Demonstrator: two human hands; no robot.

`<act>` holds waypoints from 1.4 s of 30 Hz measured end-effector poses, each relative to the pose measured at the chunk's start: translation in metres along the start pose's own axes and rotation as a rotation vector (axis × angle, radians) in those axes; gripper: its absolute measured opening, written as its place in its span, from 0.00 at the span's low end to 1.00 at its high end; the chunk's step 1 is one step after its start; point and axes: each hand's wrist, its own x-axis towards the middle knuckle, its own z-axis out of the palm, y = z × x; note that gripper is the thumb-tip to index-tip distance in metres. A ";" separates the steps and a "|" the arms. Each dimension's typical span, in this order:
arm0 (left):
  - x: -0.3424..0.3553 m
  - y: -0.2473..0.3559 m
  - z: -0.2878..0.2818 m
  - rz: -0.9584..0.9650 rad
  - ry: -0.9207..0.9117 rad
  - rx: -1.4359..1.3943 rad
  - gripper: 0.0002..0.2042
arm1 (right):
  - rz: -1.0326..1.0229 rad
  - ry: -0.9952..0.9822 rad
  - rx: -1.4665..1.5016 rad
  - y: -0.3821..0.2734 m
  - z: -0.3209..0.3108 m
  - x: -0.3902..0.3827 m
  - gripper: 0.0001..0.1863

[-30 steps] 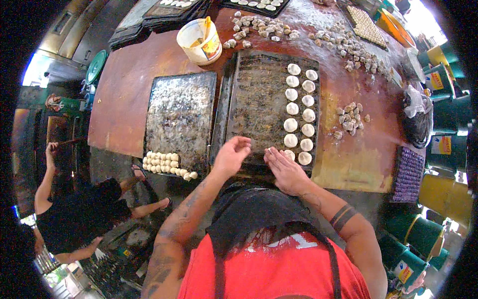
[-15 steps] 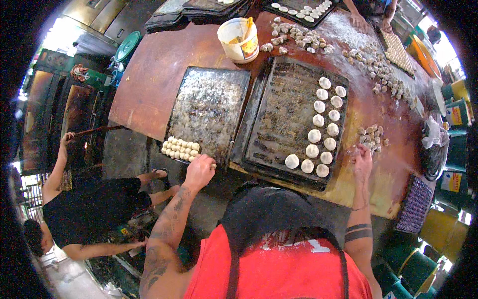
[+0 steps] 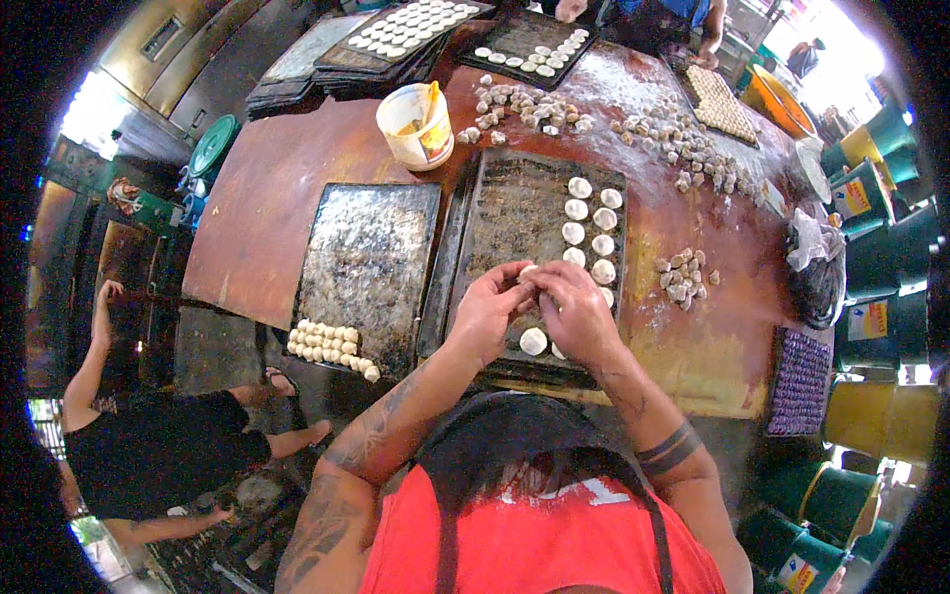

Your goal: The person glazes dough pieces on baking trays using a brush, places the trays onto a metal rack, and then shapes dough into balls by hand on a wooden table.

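Over the near part of the dark baking tray, my left hand and my right hand are together. Their fingertips pinch a small pale piece of dough, mostly hidden by the fingers. Floury round dough pieces lie in two columns along the tray's right side, the nearer ones partly covered by my right hand. One more dough round sits below my hands. Left of this tray, another baking tray bears rows of small smooth dough balls in its near left corner.
A small heap of dough lumps lies to the right; more lumps spread farther back. A white bucket stands behind the trays. Filled trays are stacked at the back. Co-workers are at left and far right.
My left hand has left the dough balls on the left tray, and my right hand has left the lump heap. Both have come together over the middle tray. The view has shifted.
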 end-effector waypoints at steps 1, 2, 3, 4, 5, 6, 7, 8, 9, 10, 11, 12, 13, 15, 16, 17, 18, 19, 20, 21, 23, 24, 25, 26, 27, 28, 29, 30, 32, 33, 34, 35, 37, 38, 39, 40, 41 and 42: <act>-0.002 0.001 0.000 0.031 0.049 0.078 0.13 | -0.007 -0.003 0.000 -0.006 -0.005 0.004 0.13; -0.003 0.006 0.002 0.038 0.001 0.017 0.13 | 0.209 0.004 0.079 -0.014 -0.016 0.010 0.15; -0.005 0.013 0.003 0.043 0.002 0.013 0.13 | 0.425 0.010 0.159 -0.017 -0.023 0.014 0.17; -0.008 0.025 0.015 0.085 -0.029 0.172 0.13 | 0.406 0.005 0.234 -0.001 -0.026 0.010 0.20; -0.011 0.033 0.020 0.129 -0.052 0.332 0.14 | 0.403 0.004 0.230 0.003 -0.025 0.008 0.20; -0.002 0.025 0.015 0.217 -0.064 0.342 0.15 | 0.446 -0.060 0.360 0.007 -0.024 0.007 0.19; -0.001 0.025 0.016 0.222 -0.065 0.342 0.15 | 0.487 -0.121 0.492 0.010 -0.021 0.007 0.19; -0.001 0.025 0.018 0.199 -0.024 0.250 0.17 | 0.607 -0.124 0.622 0.014 -0.016 0.008 0.17; 0.000 0.025 0.019 0.175 0.017 0.158 0.19 | 0.602 -0.123 0.622 0.017 -0.010 0.007 0.17; -0.004 0.032 0.028 0.142 -0.003 0.072 0.19 | 0.672 0.016 0.830 0.016 -0.004 0.007 0.17; -0.001 0.034 0.030 0.143 -0.002 0.072 0.19 | 0.738 0.159 1.036 0.015 0.001 0.007 0.18; 0.005 0.037 0.032 0.174 0.042 0.185 0.18 | 0.741 0.245 1.081 0.012 0.010 0.007 0.17; 0.005 0.041 0.029 0.204 0.096 0.299 0.17 | 0.742 0.238 1.089 0.002 0.010 0.012 0.17; 0.000 0.038 0.023 0.317 0.180 0.676 0.18 | 0.719 0.287 1.025 -0.015 0.003 0.025 0.18; -0.002 0.028 0.017 0.628 0.156 0.795 0.17 | 0.736 0.277 0.962 -0.015 -0.003 0.029 0.17; -0.007 0.025 0.024 0.935 0.120 0.905 0.16 | 0.738 0.274 0.963 -0.019 -0.008 0.033 0.17; -0.013 0.016 0.037 0.762 0.108 0.533 0.17 | 0.528 0.294 0.548 -0.025 -0.014 0.037 0.15; -0.013 0.021 0.038 0.760 0.105 0.533 0.17 | 0.311 0.308 0.135 -0.029 -0.018 0.039 0.13; -0.009 0.028 0.037 0.494 0.080 0.254 0.17 | 0.248 0.282 0.014 -0.028 -0.015 0.036 0.16; -0.004 0.036 0.034 0.225 0.054 -0.021 0.17 | 0.251 0.283 0.013 -0.027 -0.013 0.034 0.16; 0.007 0.049 0.013 0.069 -0.001 -0.092 0.18 | 0.077 0.134 0.068 -0.024 -0.012 0.032 0.16; 0.013 0.051 0.004 0.041 -0.032 -0.089 0.19 | 0.083 0.032 0.092 -0.013 -0.015 0.030 0.19; 0.015 0.050 -0.003 0.010 -0.056 -0.086 0.20 | 0.081 0.030 0.098 -0.016 -0.020 0.036 0.19; 0.004 0.053 0.004 0.054 -0.007 -0.053 0.21 | 0.087 0.011 0.091 -0.025 -0.030 0.043 0.21; 0.001 0.051 0.007 0.043 -0.009 -0.054 0.21 | 0.093 -0.007 0.084 -0.028 -0.034 0.048 0.23; -0.003 0.051 0.013 0.013 -0.090 -0.095 0.22 | -0.018 -0.037 0.127 -0.022 -0.034 0.053 0.26; -0.004 0.050 0.018 -0.016 -0.172 -0.135 0.23 | -0.011 -0.031 0.118 -0.010 -0.031 0.056 0.26; -0.001 0.046 0.018 -0.029 -0.261 -0.176 0.23 | -0.067 -0.110 0.195 0.004 -0.028 0.056 0.25; 0.000 0.040 0.019 -0.028 -0.292 -0.115 0.23 | -0.156 -0.191 0.253 0.004 -0.028 0.059 0.24; 0.000 0.038 0.019 -0.026 -0.320 -0.052 0.23 | -0.155 -0.193 0.251 0.002 -0.032 0.058 0.24; -0.002 0.039 0.023 -0.051 -0.286 -0.127 0.23 | -0.097 -0.244 0.300 -0.005 -0.038 0.059 0.26; -0.004 0.042 0.025 -0.054 -0.285 -0.127 0.23 | -0.040 -0.295 0.349 -0.008 -0.040 0.058 0.27; -0.008 0.050 0.027 -0.101 -0.212 -0.190 0.21 | -0.004 -0.301 0.313 -0.005 -0.039 0.052 0.29; -0.007 0.048 0.025 -0.013 -0.176 -0.103 0.20 | 0.019 -0.256 0.373 -0.009 -0.042 0.051 0.30; -0.008 0.049 0.024 -0.014 -0.174 -0.102 0.20 | 0.041 -0.211 0.433 -0.014 -0.045 0.052 0.31; -0.011 0.052 0.027 0.020 -0.168 0.094 0.20 | -0.021 -0.222 0.471 -0.022 -0.050 0.057 0.29; -0.013 0.054 0.030 0.054 -0.161 0.290 0.20 | -0.019 -0.219 0.468 -0.013 -0.045 0.056 0.29; -0.004 0.041 0.021 0.098 -0.216 0.322 0.19 | -0.064 -0.233 0.462 0.002 -0.036 0.051 0.28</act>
